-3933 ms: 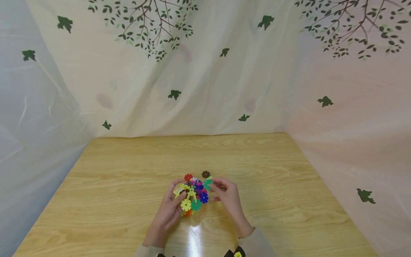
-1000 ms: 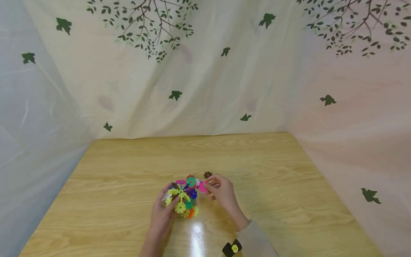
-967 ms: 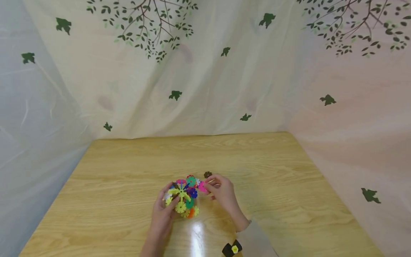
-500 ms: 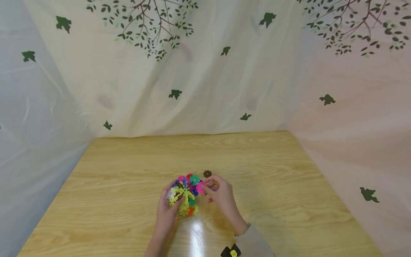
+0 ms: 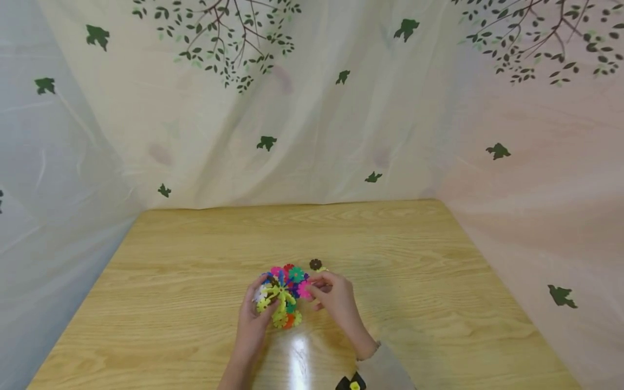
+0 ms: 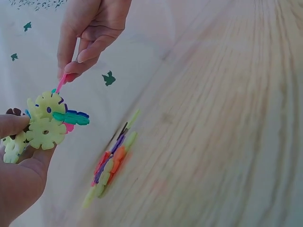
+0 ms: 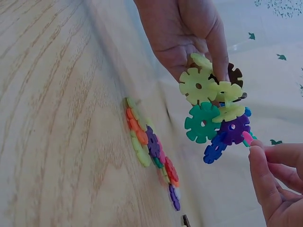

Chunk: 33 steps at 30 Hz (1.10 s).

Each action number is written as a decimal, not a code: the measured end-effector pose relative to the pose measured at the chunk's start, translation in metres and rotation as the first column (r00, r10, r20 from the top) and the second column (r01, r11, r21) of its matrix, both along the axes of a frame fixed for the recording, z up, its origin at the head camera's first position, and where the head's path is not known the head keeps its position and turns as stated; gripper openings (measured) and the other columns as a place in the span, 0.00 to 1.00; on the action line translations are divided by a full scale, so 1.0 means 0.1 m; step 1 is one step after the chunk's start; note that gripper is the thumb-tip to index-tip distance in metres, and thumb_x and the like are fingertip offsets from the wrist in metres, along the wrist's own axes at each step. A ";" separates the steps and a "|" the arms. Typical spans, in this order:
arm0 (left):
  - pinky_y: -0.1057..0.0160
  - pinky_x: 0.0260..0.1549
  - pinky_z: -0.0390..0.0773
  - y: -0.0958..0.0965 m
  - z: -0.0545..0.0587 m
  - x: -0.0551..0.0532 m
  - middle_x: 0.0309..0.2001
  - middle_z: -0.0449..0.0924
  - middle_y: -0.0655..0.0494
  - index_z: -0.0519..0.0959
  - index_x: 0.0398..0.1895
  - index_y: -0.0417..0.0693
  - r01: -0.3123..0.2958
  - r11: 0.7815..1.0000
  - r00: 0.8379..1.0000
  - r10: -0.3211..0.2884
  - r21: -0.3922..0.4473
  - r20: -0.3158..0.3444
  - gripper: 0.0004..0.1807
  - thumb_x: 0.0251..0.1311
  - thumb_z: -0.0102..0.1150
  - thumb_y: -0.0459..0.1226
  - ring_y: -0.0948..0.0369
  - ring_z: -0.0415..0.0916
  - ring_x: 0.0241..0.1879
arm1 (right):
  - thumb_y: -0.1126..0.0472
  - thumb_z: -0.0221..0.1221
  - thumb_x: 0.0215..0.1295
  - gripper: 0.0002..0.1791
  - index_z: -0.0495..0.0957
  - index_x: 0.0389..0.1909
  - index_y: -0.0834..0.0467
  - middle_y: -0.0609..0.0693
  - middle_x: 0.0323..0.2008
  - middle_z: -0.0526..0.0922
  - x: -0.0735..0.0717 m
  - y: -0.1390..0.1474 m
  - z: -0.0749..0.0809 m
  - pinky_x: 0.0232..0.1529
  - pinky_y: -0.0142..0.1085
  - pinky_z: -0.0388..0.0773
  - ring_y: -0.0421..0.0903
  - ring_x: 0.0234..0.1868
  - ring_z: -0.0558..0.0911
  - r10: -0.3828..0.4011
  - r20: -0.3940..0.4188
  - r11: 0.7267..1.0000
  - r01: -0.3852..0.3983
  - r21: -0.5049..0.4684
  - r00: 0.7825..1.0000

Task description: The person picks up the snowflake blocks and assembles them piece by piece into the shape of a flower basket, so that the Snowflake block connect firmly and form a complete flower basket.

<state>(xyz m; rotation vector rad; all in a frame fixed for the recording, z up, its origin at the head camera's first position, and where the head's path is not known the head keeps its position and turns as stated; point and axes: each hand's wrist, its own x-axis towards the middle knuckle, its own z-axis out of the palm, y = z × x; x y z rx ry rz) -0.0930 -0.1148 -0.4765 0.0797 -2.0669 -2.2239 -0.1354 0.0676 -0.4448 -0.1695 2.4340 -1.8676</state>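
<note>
Disc cluster [image 5: 280, 291] shifting rightward since earlier. Head view: left hand [image 5: 254, 317] curling round it above tabletop [image 5: 414, 260]. Left wrist view: right hand [image 6: 92, 33] pinching pink disc [image 6: 61, 83] at cluster's edge. Right wrist view: loose discs [image 7: 152, 142] lying on tabletop.

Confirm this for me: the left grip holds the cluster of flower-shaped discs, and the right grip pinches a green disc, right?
Not quite: the right grip pinches a pink disc, not a green one, as the head view shows. The left grip does hold the cluster of flower-shaped discs.
</note>
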 end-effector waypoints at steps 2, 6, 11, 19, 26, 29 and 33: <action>0.80 0.53 0.72 0.01 -0.01 0.00 0.77 0.44 0.44 0.62 0.70 0.49 0.002 1.000 1.000 -0.002 -0.008 0.000 0.35 0.59 0.56 0.25 0.43 0.35 0.77 | 0.67 0.64 0.61 0.09 0.82 0.40 0.66 0.59 0.31 0.85 0.00 0.00 -0.01 0.23 0.33 0.84 0.57 0.31 0.86 -0.005 0.008 1.000 0.005 -0.007 1.000; 0.79 0.42 0.77 0.02 -0.04 0.01 0.77 0.43 0.43 0.62 0.70 0.48 0.002 1.000 1.000 -0.002 0.018 0.000 0.35 0.58 0.56 0.23 0.43 0.37 0.77 | 0.65 0.64 0.60 0.12 0.82 0.43 0.66 0.59 0.33 0.84 0.02 0.02 -0.03 0.24 0.33 0.85 0.55 0.33 0.86 0.015 0.021 1.000 -0.015 -0.013 1.000; 0.70 0.55 0.76 0.03 -0.05 0.01 0.77 0.46 0.44 0.62 0.70 0.47 -0.001 1.000 1.000 0.001 0.000 -0.002 0.35 0.59 0.57 0.25 0.44 0.42 0.76 | 0.66 0.67 0.56 0.20 0.80 0.50 0.65 0.60 0.37 0.83 0.03 0.06 -0.07 0.25 0.34 0.85 0.50 0.36 0.85 0.080 0.037 0.996 -0.079 -0.046 0.996; 0.38 0.73 0.46 0.06 -0.04 0.02 0.74 0.54 0.41 0.62 0.70 0.42 -0.008 0.997 0.999 0.005 -0.073 -0.041 0.33 0.59 0.57 0.26 0.43 0.44 0.75 | 0.67 0.69 0.53 0.20 0.80 0.48 0.67 0.62 0.41 0.85 0.06 0.08 -0.11 0.27 0.37 0.86 0.46 0.36 0.86 0.060 0.050 0.996 -0.056 -0.069 0.997; 0.40 0.72 0.51 0.07 -0.02 0.02 0.71 0.60 0.39 0.62 0.69 0.38 -0.016 0.989 0.998 0.008 -0.148 -0.060 0.32 0.60 0.56 0.26 0.42 0.52 0.73 | 0.70 0.70 0.50 0.17 0.81 0.42 0.69 0.64 0.48 0.83 0.05 0.07 -0.14 0.27 0.37 0.86 0.48 0.36 0.87 0.037 0.047 0.997 -0.034 -0.075 0.998; 0.40 0.72 0.50 0.08 -0.02 0.02 0.71 0.60 0.39 0.62 0.69 0.37 -0.010 0.989 0.998 0.002 -0.148 -0.056 0.32 0.60 0.57 0.26 0.42 0.52 0.73 | 0.71 0.70 0.49 0.17 0.81 0.41 0.70 0.65 0.47 0.84 0.05 0.07 -0.15 0.26 0.35 0.86 0.48 0.35 0.87 0.033 0.041 0.997 -0.030 -0.075 0.999; 0.38 0.72 0.49 0.08 -0.03 0.00 0.71 0.59 0.37 0.62 0.69 0.38 0.004 0.986 0.997 -0.017 -0.165 -0.077 0.32 0.59 0.56 0.25 0.41 0.51 0.73 | 0.72 0.69 0.49 0.16 0.81 0.41 0.70 0.66 0.42 0.85 0.05 0.06 -0.16 0.26 0.35 0.86 0.47 0.33 0.87 0.035 0.039 0.996 -0.032 -0.082 0.999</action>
